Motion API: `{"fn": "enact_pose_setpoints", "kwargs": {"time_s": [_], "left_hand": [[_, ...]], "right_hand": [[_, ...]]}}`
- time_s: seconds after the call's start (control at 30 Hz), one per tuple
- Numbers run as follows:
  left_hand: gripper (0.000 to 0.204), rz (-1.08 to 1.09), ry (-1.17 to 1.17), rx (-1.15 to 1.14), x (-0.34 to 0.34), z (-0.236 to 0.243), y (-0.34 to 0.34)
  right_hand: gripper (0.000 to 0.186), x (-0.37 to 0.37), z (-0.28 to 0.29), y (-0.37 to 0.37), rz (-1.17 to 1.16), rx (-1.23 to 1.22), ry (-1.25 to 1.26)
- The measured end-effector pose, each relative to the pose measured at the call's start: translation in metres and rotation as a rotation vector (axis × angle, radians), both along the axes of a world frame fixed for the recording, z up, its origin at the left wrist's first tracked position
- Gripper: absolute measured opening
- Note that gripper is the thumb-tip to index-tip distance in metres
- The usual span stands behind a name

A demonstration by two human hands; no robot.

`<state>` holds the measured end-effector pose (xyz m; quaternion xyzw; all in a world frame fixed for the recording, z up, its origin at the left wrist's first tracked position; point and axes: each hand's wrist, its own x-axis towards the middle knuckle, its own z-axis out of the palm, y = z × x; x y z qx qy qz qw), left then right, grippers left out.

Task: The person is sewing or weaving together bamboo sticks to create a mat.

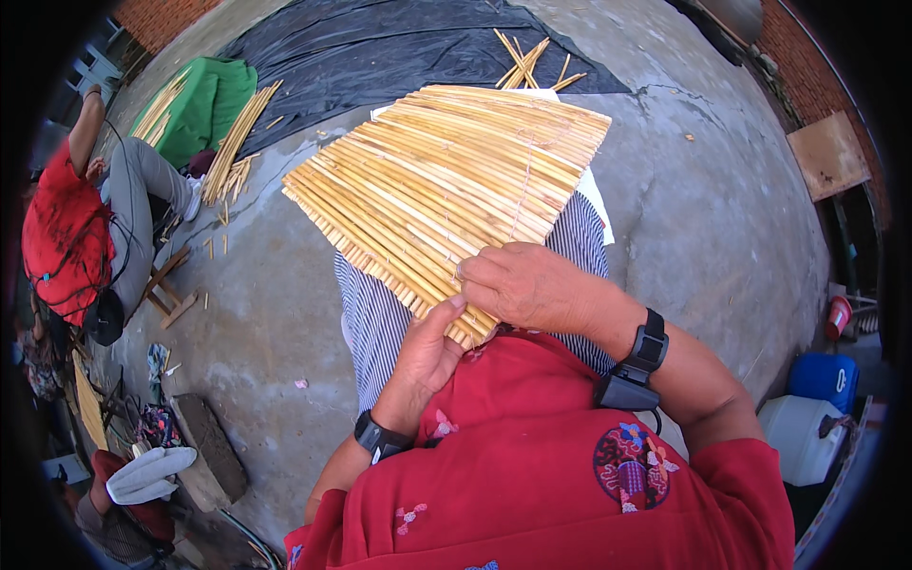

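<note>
While the mat point(446, 185) of yellow sticks rests on the person's lap, both hands work at its near edge. The left hand point(425, 356) comes up from below, and its thumb presses on the underside corner of the mat. The right hand point(527, 285) lies over the top of that same corner, with its fingers curled down on the sticks, pinching them against the left thumb. Each wrist wears one black band, so there are two bands. Under the mat is a striped cloth point(375, 318), and a bit of white sheet point(594, 199) peeks out past the mat's right edge.

The far edge of the mat is ragged, with stick ends poking out. Beyond it lies a big black sheet point(380, 47) on the grey ground point(703, 209). A small bunch of loose sticks point(527, 62) sits on that sheet, just past the mat. To the right of the mat the ground is wide and open.

Left of the mat, well apart, sit two long stick bundles point(237, 142) by a green cloth point(204, 104). Another person in a red top point(66, 237) sits there too. One white jug point(803, 437) and one blue tub point(825, 377) stand far to the right of the mat, near the wall.
</note>
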<state>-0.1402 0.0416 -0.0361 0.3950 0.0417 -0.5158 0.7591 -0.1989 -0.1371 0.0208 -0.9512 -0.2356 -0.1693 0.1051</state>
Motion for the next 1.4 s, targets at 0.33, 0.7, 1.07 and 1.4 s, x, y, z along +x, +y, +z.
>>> {"fn": "enact_pose_setpoints", "kwargs": {"time_s": [0.33, 0.7, 1.07, 1.4], "left_hand": [[0.050, -0.187, -0.043, -0.001, 0.005, 0.012, 0.000], [0.048, -0.004, -0.018, 0.008, 0.003, 0.000, -0.001], [0.047, -0.029, -0.064, -0.017, 0.003, 0.004, 0.002], [0.040, -0.151, -0.001, -0.031, 0.007, 0.021, 0.019]], "right_hand": [[0.017, 0.066, 0.089, -0.085, -0.502, -0.036, -0.874], [0.021, 0.020, 0.035, -0.068, -0.479, 0.100, -0.102], [0.017, -0.004, 0.015, -0.016, -0.054, 0.105, 0.271], [0.009, -0.002, -0.011, -0.014, -0.060, 0.452, 0.136]]}}
